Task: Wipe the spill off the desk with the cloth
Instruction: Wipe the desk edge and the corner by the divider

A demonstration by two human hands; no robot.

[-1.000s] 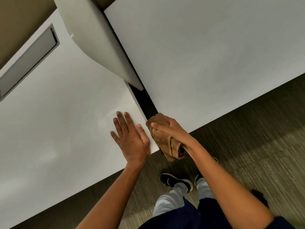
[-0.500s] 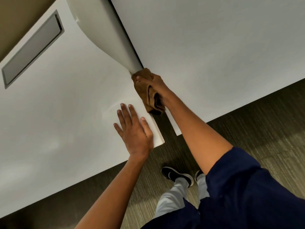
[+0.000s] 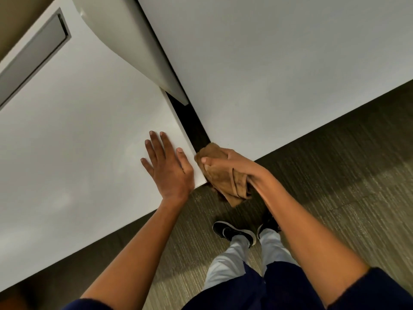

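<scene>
White desk (image 3: 67, 153), two tops split by a dark gap (image 3: 190, 121); grey carpet (image 3: 335, 198) below.

Item: right hand (image 3: 232, 162), fingers clenched round the brown cloth (image 3: 223, 177), bunched at the gap's near end, tail hanging off the edge.

Item: left hand (image 3: 167, 168), fingers straight and flat on the left top, just beside the cloth, bracing.

Item: spill, none that I can make out.

Handling note: I judge the stroke works best with the cloth pressed firmly along the edge, the wad kept tight, the bracing palm planted.
</scene>
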